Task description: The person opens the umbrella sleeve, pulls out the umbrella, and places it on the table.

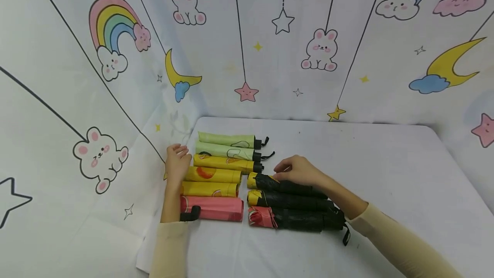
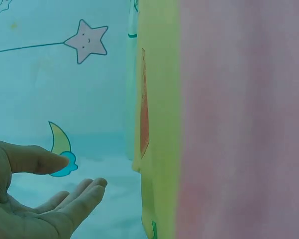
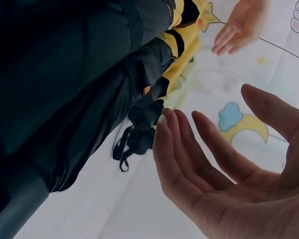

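Folded compact umbrellas lie side by side on a white table. My left hand (image 1: 178, 162) is at the left ends of the yellow umbrellas (image 1: 216, 175), thumb and fingers apart with nothing between them. My right hand (image 1: 299, 170) hovers at the farthest black umbrella with a yellow tip (image 1: 252, 180), its fingers loosely bent and empty in the right wrist view. Nearer lie a second black-and-yellow umbrella (image 1: 293, 200) and a black umbrella with a pink tip (image 1: 297, 219). A pink umbrella (image 1: 220, 209) is nearest on the left, its black handle (image 1: 191, 213) partly behind my forearm.
Two light green umbrellas (image 1: 224, 151) lie farthest back, black handles and straps pointing right. A yellow umbrella (image 1: 227, 164) with a black handle is just in front of them. Cartoon-printed cloth (image 1: 262, 67) hangs behind and to the left of the table (image 1: 386, 175).
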`<state>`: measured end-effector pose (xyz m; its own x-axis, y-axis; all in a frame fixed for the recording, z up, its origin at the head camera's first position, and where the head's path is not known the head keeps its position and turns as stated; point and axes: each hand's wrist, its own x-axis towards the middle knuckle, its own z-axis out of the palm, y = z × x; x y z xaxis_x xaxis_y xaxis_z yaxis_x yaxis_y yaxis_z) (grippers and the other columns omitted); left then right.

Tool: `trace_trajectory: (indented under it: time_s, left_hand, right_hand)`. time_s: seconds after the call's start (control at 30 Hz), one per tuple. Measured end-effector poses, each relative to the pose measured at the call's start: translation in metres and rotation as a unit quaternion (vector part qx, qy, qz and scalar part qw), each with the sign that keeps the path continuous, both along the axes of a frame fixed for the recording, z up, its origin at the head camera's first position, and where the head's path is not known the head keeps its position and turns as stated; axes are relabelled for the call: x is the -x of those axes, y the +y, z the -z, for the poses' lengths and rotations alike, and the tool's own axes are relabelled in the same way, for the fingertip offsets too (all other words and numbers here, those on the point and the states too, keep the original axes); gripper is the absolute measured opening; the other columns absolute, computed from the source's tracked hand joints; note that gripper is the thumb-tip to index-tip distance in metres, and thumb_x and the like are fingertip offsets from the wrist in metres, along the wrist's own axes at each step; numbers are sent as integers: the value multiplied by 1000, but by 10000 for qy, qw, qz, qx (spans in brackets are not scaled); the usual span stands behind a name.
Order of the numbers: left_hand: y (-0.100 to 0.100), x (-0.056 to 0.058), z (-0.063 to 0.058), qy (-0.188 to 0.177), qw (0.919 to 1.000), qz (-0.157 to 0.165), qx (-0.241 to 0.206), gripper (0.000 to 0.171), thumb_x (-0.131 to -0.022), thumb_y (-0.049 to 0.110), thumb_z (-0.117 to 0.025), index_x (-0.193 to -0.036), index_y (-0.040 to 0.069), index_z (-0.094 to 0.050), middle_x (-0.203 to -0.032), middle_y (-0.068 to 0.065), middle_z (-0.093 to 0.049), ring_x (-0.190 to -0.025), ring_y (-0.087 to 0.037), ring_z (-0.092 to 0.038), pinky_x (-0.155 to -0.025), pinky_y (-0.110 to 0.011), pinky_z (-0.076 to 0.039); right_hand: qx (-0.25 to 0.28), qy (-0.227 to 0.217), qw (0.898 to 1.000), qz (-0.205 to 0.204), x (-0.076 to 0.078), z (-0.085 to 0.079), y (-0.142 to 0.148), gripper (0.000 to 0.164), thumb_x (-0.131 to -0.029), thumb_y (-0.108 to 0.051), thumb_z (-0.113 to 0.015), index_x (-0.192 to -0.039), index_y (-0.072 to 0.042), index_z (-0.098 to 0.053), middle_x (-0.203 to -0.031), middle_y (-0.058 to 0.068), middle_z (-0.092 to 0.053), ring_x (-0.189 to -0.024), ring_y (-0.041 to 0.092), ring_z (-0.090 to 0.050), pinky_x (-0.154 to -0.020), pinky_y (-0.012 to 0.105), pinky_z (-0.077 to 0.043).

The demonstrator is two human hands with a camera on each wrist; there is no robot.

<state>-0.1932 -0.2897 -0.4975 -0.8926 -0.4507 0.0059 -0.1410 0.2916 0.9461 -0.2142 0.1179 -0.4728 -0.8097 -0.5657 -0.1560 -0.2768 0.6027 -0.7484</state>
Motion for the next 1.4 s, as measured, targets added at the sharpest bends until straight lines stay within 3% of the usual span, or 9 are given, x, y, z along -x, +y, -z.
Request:
trace_trajectory:
  time_s: [0.2, 0.5, 0.63, 1.0, 1.23, 1.4]
  left_hand:
    - [2, 6, -2, -232, 9995, 176, 99, 61, -98, 7, -57, -153, -2, -31, -150, -21, -51, -141, -36, -51, -113, -51, -44]
    - [6, 17, 9, -300, 9986, 304, 315, 61, -94, 2, -55, -150, -7, -32, -148, -28, -48, -142, -42, -47, -113, -55, -44]
    - [7, 22, 13, -315, 9986, 290, 309, 63, -91, 0, -56, -149, -7, -33, -150, -27, -47, -143, -43, -45, -114, -55, -42]
    - [9, 28, 24, -451, 9976, 348, 393, 62, -91, -1, -51, -149, -8, -31, -150, -29, -43, -141, -46, -45, -104, -57, -46]
    - [12, 29, 31, -484, 9964, 378, 577, 59, -92, -5, -46, -148, -7, -31, -151, -29, -43, -140, -46, -45, -88, -49, -45]
    - [12, 30, 34, -511, 9962, 272, 656, 60, -90, -5, -45, -148, -9, -31, -148, -30, -44, -136, -47, -46, -83, -48, -42]
  right_hand:
    - [-118, -94, 9994, 318, 17, 6, -19, 39, -95, -35, -75, -121, -6, -76, -112, 4, -75, -105, 27, -69, -88, 47, -58]
    - [276, -1175, 9903, 684, 38, 26, -44, 50, -97, -27, -75, -132, 8, -65, -115, 17, -73, -100, 33, -73, -87, 44, -62]
    - [297, -1390, 9860, 868, 43, 32, -51, 51, -96, -26, -77, -131, 10, -65, -109, 21, -75, -94, 32, -75, -83, 42, -63]
    - [98, -1449, 9827, 1149, 49, 45, -69, 46, -93, -24, -79, -125, 8, -70, -124, 21, -70, -85, 26, -77, -74, 35, -64]
    - [-25, -1352, 9839, 1166, 52, 57, -75, 45, -91, -24, -81, -124, 6, -71, -105, 13, -75, -77, 18, -73, -71, 33, -62]
    - [32, -1448, 9814, 1260, 52, 56, -77, 38, -91, -22, -81, -117, 5, -74, -108, 14, -74, -79, 19, -73, -73, 34, -62]
